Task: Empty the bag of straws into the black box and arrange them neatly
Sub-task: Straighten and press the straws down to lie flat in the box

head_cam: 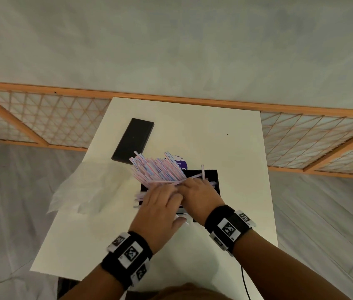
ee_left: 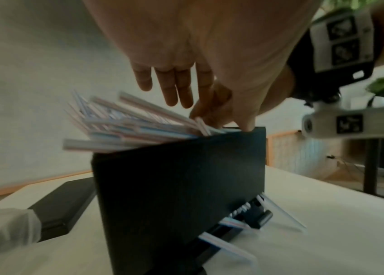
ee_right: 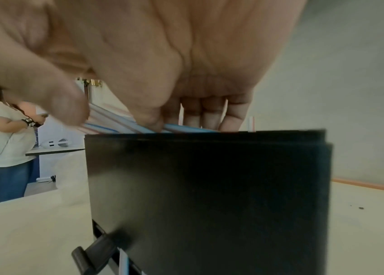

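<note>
The black box (head_cam: 212,180) stands mid-table with a bundle of pink-and-blue striped straws (head_cam: 158,167) fanning out of it toward the upper left. My left hand (head_cam: 160,202) lies over the straws with its fingers (ee_left: 174,83) straight and its thumb on the box rim. My right hand (head_cam: 197,189) reaches into the box top from the right, thumb and fingers (ee_right: 207,115) closed on the straws (ee_right: 115,122). One straw (head_cam: 203,171) sticks up alone at the box's far side. A few loose straws (ee_left: 226,245) lie at the foot of the box (ee_left: 181,186).
The clear plastic bag (head_cam: 84,187) lies crumpled over the table's left edge. A flat black lid (head_cam: 133,140) rests at the back left. A purple round label (head_cam: 181,162) shows behind the box. A person (ee_right: 5,139) stands beyond the table. A wooden lattice screen (head_cam: 41,122) backs the table.
</note>
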The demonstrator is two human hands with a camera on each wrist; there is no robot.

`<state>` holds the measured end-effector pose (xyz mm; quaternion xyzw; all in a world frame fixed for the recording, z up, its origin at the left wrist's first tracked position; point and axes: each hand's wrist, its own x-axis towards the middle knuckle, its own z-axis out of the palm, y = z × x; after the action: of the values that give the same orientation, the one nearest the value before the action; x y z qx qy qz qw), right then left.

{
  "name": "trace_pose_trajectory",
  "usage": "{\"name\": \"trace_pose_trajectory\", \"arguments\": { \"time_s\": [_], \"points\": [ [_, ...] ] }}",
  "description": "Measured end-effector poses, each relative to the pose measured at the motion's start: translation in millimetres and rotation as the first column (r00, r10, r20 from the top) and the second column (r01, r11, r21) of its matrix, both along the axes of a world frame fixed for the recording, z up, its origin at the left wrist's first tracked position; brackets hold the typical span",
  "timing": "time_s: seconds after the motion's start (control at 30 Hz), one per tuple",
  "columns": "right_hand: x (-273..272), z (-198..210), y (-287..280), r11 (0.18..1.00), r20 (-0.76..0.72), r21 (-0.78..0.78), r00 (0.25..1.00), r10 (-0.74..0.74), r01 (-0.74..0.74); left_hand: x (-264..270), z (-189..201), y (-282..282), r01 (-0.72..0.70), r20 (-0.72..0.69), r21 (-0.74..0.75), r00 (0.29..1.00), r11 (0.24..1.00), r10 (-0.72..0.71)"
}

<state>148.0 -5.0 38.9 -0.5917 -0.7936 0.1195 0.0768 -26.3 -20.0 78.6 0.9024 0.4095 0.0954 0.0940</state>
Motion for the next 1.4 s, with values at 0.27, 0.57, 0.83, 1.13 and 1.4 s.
{"name": "trace_pose_trajectory", "arguments": {
  "time_s": [0.27, 0.57, 0.83, 1.13, 1.4],
  "points": [
    [7.8, -3.8, 11.2, 0.986, 0.090, -0.120, 0.988, 0.128, -0.117, -5.6, -34.0, 25.3, 0.060, -0.118, 0.071, 0.992, 0.996, -0.051],
    [21.1, 7.0, -11.6, 0.991, 0.008, -0.092, 0.996, 0.094, -0.093, -13.7, -32.5, 41.0, 0.091, -0.129, 0.043, 0.988, 0.995, -0.085],
    [18.9, -8.6, -2.9, 0.938, 0.122, -0.345, 0.990, 0.070, -0.024, -8.2, -36.9, 33.1, 0.135, -0.169, 0.060, 0.978, 0.989, -0.124],
    [6.2, -2.5, 15.1, 0.856, 0.209, -0.507, 0.978, 0.010, 0.100, -3.7, -40.7, 36.0, 0.132, -0.235, 0.030, 0.964, 0.991, -0.121],
    [11.1, 3.0, 7.8, 0.971, 0.128, -0.233, 0.992, -0.025, 0.054, -4.5, -41.0, 32.9, 0.105, -0.263, 0.077, 0.961, 0.991, -0.081]
  ]
}}
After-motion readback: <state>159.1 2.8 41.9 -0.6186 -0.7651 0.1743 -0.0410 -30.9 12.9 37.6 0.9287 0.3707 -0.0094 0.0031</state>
